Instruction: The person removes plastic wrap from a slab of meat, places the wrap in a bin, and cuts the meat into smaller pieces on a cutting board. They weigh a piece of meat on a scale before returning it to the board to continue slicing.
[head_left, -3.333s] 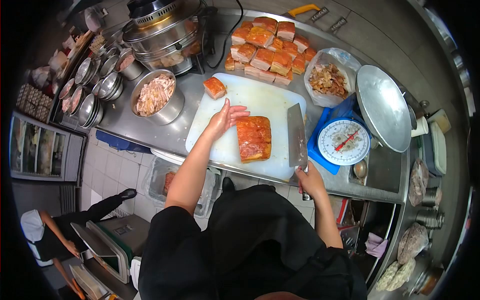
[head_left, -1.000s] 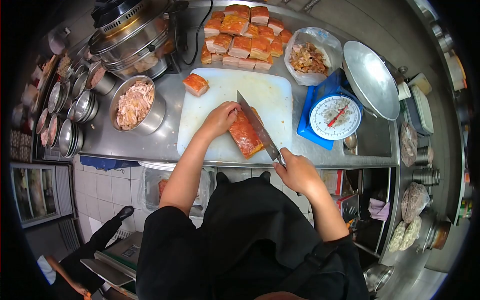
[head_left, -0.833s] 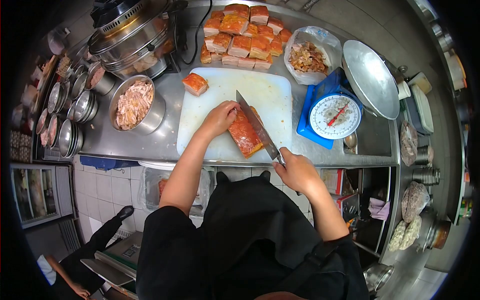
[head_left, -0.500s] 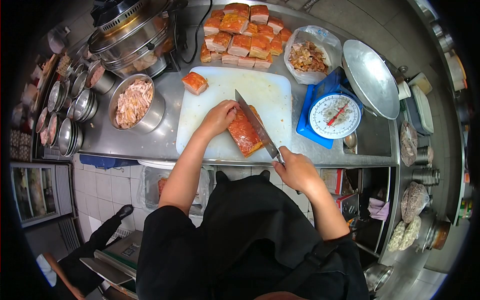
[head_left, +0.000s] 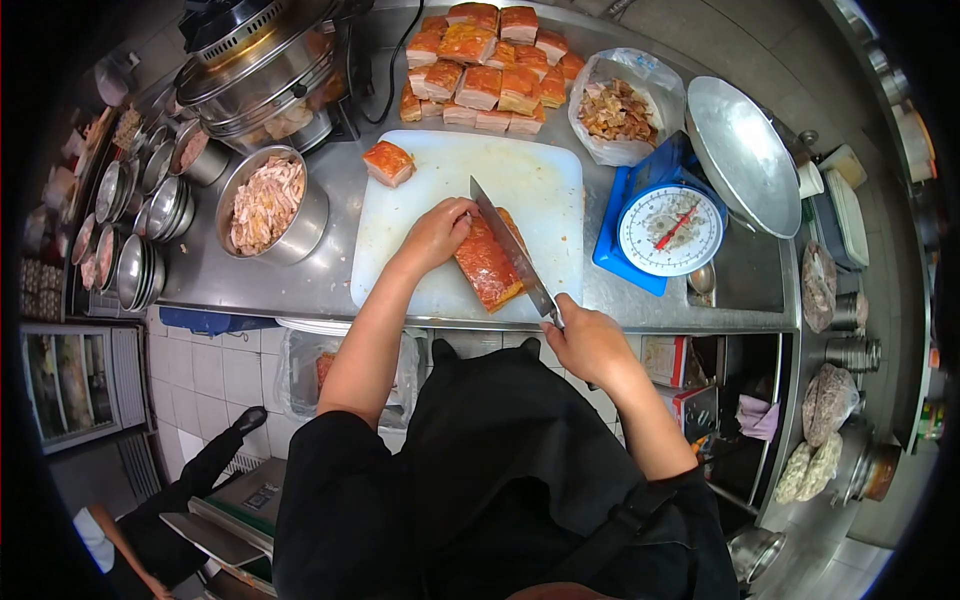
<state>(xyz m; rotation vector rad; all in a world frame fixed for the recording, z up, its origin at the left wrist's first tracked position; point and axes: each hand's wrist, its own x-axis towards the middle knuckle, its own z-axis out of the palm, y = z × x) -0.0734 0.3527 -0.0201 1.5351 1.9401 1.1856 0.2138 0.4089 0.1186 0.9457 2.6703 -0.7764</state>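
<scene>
On a white cutting board (head_left: 400, 235) lies a long slab of roast pork belly (head_left: 486, 270) with reddish-brown crackling on top. My left hand (head_left: 442, 235) presses on the slab's left side near its far end, fingers curled against it. In my right hand (head_left: 588, 340) is the handle of a kitchen knife (head_left: 513, 244), its long blade lying lengthwise over the right part of the slab, tip pointing away from me. A smaller cut block of roast pork (head_left: 389, 163) rests at the board's far left corner.
Behind the board, pork blocks (head_left: 480, 85) are piled up. To the right stand a plastic bag of scraps (head_left: 618, 110) and a blue dial scale (head_left: 630, 230) with a metal pan (head_left: 742, 150). A steel pot of sliced meat (head_left: 290, 240) sits left. Another person's leg (head_left: 200, 470) shows lower left.
Both hands, the knife and the slab stay in practically the same place; the blade keeps its angle over the pork.
</scene>
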